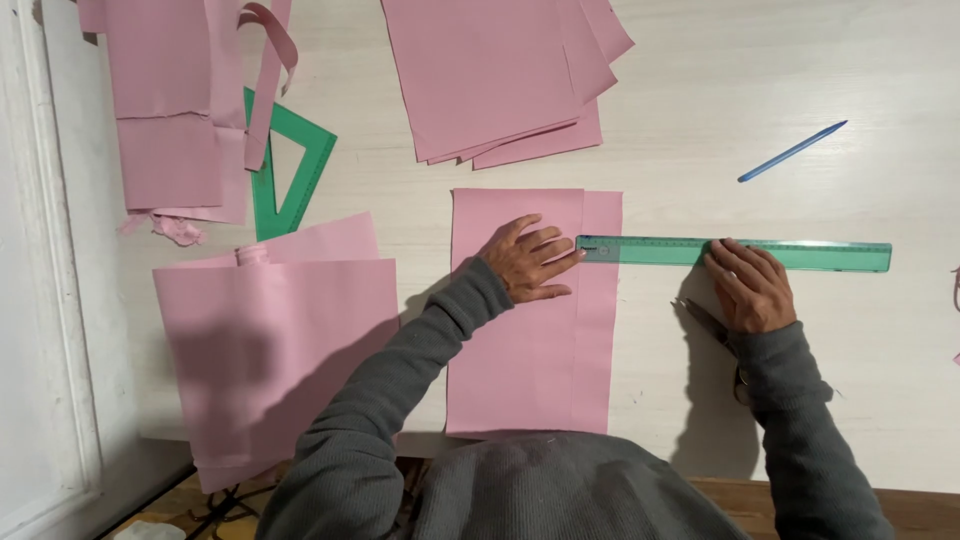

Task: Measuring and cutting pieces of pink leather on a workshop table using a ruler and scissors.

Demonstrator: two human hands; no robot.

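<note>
The pink sheet lies flat on the counter. The left hand presses it, fingers spread. The right hand rests flat on the green ruler, whose end overlaps the sheet's right edge. Scissors wait beside; no cut shows yet

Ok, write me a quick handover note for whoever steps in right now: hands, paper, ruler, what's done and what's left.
Left hand: flat, open, pressing the pink sheet, fingertips at the ruler's end.
Right hand: open, palm down on the green ruler, no grip on it.
The ruler lies crosswise, its left end over the sheet's right strip.
Scissors lie under the right wrist; blue pen lies untouched beyond the ruler.
Done: sheet laid out, ruler placed. No drawn line or cut shows on it.
Left: spare pink sheets above.
</note>
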